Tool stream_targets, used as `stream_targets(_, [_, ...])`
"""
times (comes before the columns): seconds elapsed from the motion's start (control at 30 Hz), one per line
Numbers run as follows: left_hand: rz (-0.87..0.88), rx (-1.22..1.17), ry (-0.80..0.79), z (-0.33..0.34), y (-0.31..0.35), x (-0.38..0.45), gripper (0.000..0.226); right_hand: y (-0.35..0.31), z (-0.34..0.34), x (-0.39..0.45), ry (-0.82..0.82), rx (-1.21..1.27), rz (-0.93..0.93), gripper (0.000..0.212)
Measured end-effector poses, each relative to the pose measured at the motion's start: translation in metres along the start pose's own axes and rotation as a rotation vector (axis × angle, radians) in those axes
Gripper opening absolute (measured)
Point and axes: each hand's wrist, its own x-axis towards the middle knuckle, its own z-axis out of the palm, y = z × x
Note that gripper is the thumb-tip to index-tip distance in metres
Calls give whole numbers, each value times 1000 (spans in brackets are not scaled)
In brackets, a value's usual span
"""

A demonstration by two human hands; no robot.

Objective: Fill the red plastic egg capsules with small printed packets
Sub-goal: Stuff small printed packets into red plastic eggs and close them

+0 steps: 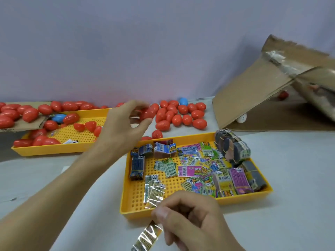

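My left hand [125, 124] reaches out over the table, its thumb and fingers curled round a red egg capsule [147, 113] at the near edge of a pile of closed red eggs [181, 116]. My right hand [188, 220] is at the bottom centre, pinching a strip of small printed packets in clear wrap [152, 201] that runs from the tray's near corner down past my thumb. The yellow perforated tray [130, 209] on the right holds several loose and bundled printed packets [197, 169].
A second yellow tray [54, 151] at the left holds red eggs, open red halves [90, 125] and a blue egg [58, 117]. A cardboard flap [21, 126] overlaps its left end. An open cardboard box [262, 91] stands at the right. One blue egg [183, 101] lies behind the pile.
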Motion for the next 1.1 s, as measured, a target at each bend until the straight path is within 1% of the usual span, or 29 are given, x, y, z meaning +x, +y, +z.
stream_targets(0.1, [-67, -307, -53, -26, 30, -54, 24, 0, 0, 0, 17, -38, -56, 20])
stream_targets(0.17, [-157, -535, -21, -37, 48, -88, 29, -1, 0, -1, 33, -56, -90, 19])
stream_targets(0.2, [-195, -616, -7, -40, 54, -103, 33, -2, 1, -2, 45, -63, -98, 18])
stream_targets(0.27, [-222, -696, -8, -38, 61, -129, 31, -4, 4, -4, 66, -67, -98, 18])
stream_targets(0.37, [-204, -701, -34, -32, 64, -156, 33, -4, 6, -9, 75, -70, -106, 30])
stream_targets(0.47, [-161, -655, -7, -30, 60, -169, 37, -4, 9, -13, 48, -79, -120, 44])
stream_targets(0.5, [-160, -661, 1, -29, 61, -172, 36, -3, 9, -15, 46, -89, -112, 47])
stream_targets(0.57, [-178, -714, 16, -29, 63, -175, 27, -2, 8, -19, 35, -115, -95, 50])
stream_targets(0.7, [-252, -759, 31, -30, 63, -182, 30, 1, 8, -23, 2, -153, -86, 46])
stream_targets(0.8, [-257, -772, -2, -30, 63, -183, 31, 2, 6, -22, 7, -137, -79, 41])
stream_targets(0.93, [-243, -780, -33, -32, 59, -183, 32, 5, 5, -21, -5, -123, -58, 45])
stream_targets(1.1, [-239, -805, -33, -29, 59, -183, 31, 6, 1, -20, -25, -143, -57, 44])
